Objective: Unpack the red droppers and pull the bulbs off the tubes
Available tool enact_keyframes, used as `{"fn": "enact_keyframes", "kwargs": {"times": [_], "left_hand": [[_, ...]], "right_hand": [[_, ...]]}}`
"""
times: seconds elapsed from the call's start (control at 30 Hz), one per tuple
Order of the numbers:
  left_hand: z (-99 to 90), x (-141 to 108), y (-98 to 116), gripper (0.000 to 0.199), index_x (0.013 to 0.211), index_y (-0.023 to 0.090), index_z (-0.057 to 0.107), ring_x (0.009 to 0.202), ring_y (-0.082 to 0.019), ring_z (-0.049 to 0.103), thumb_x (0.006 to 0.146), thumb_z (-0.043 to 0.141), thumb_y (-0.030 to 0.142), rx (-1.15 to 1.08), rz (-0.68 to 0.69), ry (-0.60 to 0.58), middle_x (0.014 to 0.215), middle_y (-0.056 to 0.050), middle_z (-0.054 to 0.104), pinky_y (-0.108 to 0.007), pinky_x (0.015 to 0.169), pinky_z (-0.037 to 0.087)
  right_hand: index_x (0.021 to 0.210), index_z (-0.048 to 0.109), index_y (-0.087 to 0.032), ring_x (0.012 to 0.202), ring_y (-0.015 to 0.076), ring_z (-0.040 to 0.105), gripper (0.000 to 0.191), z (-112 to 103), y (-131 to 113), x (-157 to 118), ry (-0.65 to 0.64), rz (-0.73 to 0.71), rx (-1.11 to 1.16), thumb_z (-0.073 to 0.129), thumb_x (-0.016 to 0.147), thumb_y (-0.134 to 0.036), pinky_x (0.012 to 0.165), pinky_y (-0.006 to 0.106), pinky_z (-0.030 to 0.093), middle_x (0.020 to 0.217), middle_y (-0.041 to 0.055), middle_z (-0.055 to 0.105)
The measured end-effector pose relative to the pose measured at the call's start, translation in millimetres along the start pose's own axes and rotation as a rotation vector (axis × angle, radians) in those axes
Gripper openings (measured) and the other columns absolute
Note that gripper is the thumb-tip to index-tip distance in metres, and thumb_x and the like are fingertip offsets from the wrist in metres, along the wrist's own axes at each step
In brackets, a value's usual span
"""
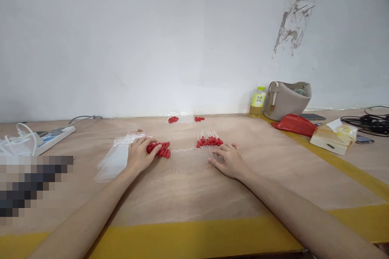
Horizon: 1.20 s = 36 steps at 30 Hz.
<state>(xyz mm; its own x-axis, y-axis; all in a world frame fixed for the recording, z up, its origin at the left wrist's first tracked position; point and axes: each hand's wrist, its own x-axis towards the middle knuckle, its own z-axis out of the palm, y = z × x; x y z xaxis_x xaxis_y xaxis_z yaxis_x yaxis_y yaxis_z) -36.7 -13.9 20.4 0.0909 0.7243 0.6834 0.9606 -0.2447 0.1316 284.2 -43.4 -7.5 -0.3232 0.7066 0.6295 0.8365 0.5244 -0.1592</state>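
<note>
My left hand (pixel 140 154) curls its fingers and thumb round the edge of a pile of red rubber bulbs (pixel 164 149); its fingertips are partly hidden among them. Thin clear tubes (pixel 188 160) lie side by side in a row between my hands. Over the right end of this row rests my right hand (pixel 229 160), fingers spread and touching the tubes, with nothing visibly held. Just beyond it, several tubes fitted with red bulbs (pixel 209 141) lie together, bulb ends toward me.
Clear plastic bags (pixel 114 158) lie left of my left hand. Two small groups of red bulbs (pixel 173 119) sit by the wall. A power strip (pixel 56 139) is at left; a bottle (pixel 257 102), grey bag (pixel 287 99), red packet (pixel 294 125) and black cables (pixel 375 123) are at right.
</note>
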Motion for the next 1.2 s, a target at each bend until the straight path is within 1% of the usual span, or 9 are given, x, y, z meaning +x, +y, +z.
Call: {"fn": "enact_keyframes", "kwargs": {"times": [0.3, 0.43, 0.5, 0.6, 0.73, 0.83, 0.93, 1.0, 1.2], "left_hand": [[-1.4, -1.5, -2.6, 0.023, 0.081, 0.023, 0.063, 0.090, -0.022, 0.052, 0.078, 0.049, 0.042, -0.047, -0.013, 0.060, 0.089, -0.002, 0.063, -0.034, 0.080, 0.035], [-7.4, 1.7, 6.5, 0.021, 0.082, 0.023, 0.062, 0.092, -0.022, 0.050, 0.078, 0.049, 0.039, -0.066, 0.007, 0.128, 0.091, -0.002, 0.062, -0.035, 0.082, 0.034], [-10.9, 6.5, 19.3, 0.019, 0.079, 0.023, 0.062, 0.094, -0.022, 0.050, 0.078, 0.049, 0.037, -0.068, 0.078, 0.063, 0.092, -0.003, 0.061, -0.036, 0.083, 0.033], [-10.0, 19.2, 48.3, 0.016, 0.070, 0.021, 0.061, 0.093, -0.022, 0.050, 0.074, 0.050, 0.032, -0.048, 0.173, -0.130, 0.094, -0.003, 0.060, -0.037, 0.081, 0.032], [9.7, 43.9, 90.7, 0.017, 0.067, 0.020, 0.061, 0.097, -0.024, 0.048, 0.070, 0.053, 0.035, -0.043, 0.117, -0.439, 0.095, -0.006, 0.060, -0.039, 0.086, 0.030], [31.9, 61.9, 112.1, 0.025, 0.057, 0.019, 0.061, 0.094, -0.026, 0.050, 0.064, 0.057, 0.042, -0.060, 0.061, -0.579, 0.081, -0.008, 0.062, -0.039, 0.085, 0.032], [47.9, 73.6, 122.3, 0.033, 0.050, 0.017, 0.057, 0.086, -0.027, 0.054, 0.061, 0.058, 0.047, -0.070, -0.024, -0.664, 0.065, -0.009, 0.061, -0.039, 0.081, 0.036], [52.0, 76.8, 125.0, 0.033, 0.051, 0.016, 0.057, 0.078, -0.026, 0.056, 0.058, 0.060, 0.048, -0.077, -0.088, -0.699, 0.063, -0.008, 0.060, -0.037, 0.075, 0.039], [45.7, 73.9, 122.1, 0.023, 0.058, 0.015, 0.056, 0.057, -0.018, 0.054, 0.059, 0.059, 0.038, -0.107, -0.194, -0.708, 0.057, -0.004, 0.056, -0.026, 0.051, 0.037]], "right_hand": [[0.083, 0.065, -0.023, 0.081, 0.0167, 0.053, 0.022, -1.6, 5.1, -0.1, 0.090, 0.113, 0.039, 0.049, 0.081, -0.037, 0.080, 0.033, 0.024, 0.079, 0.0028, 0.062], [0.081, 0.066, -0.024, 0.080, 0.0154, 0.052, 0.023, -2.4, 7.7, 0.9, 0.140, 0.149, 0.048, 0.046, 0.083, -0.035, 0.079, 0.032, 0.024, 0.077, 0.0019, 0.061], [0.078, 0.065, -0.023, 0.079, 0.0151, 0.052, 0.025, -2.5, 9.0, 1.9, 0.163, 0.190, 0.045, 0.044, 0.085, -0.034, 0.078, 0.031, 0.024, 0.077, 0.0018, 0.061], [0.073, 0.064, -0.022, 0.079, 0.0152, 0.052, 0.029, -2.7, 12.3, 3.0, 0.169, 0.256, 0.044, 0.041, 0.086, -0.034, 0.076, 0.031, 0.025, 0.076, 0.0018, 0.060], [0.065, 0.061, -0.020, 0.078, 0.0149, 0.052, 0.035, -3.7, 20.1, 3.1, 0.179, 0.325, 0.062, 0.038, 0.086, -0.038, 0.072, 0.029, 0.026, 0.074, 0.0014, 0.060], [0.063, 0.060, -0.020, 0.076, 0.0150, 0.052, 0.037, -3.7, 26.9, 2.7, 0.202, 0.361, 0.097, 0.038, 0.085, -0.039, 0.069, 0.027, 0.028, 0.072, 0.0018, 0.059], [0.067, 0.062, -0.021, 0.076, 0.0158, 0.052, 0.034, -3.2, 31.2, 2.9, 0.216, 0.391, 0.127, 0.039, 0.084, -0.039, 0.067, 0.027, 0.030, 0.072, 0.0026, 0.060], [0.068, 0.063, -0.021, 0.076, 0.0163, 0.052, 0.033, -3.0, 32.0, 3.2, 0.215, 0.405, 0.140, 0.039, 0.084, -0.039, 0.068, 0.027, 0.031, 0.073, 0.0028, 0.060], [0.069, 0.064, -0.021, 0.077, 0.0167, 0.053, 0.034, -1.7, 32.4, 3.5, 0.203, 0.419, 0.173, 0.040, 0.083, -0.040, 0.069, 0.028, 0.034, 0.073, 0.0032, 0.060]]}}
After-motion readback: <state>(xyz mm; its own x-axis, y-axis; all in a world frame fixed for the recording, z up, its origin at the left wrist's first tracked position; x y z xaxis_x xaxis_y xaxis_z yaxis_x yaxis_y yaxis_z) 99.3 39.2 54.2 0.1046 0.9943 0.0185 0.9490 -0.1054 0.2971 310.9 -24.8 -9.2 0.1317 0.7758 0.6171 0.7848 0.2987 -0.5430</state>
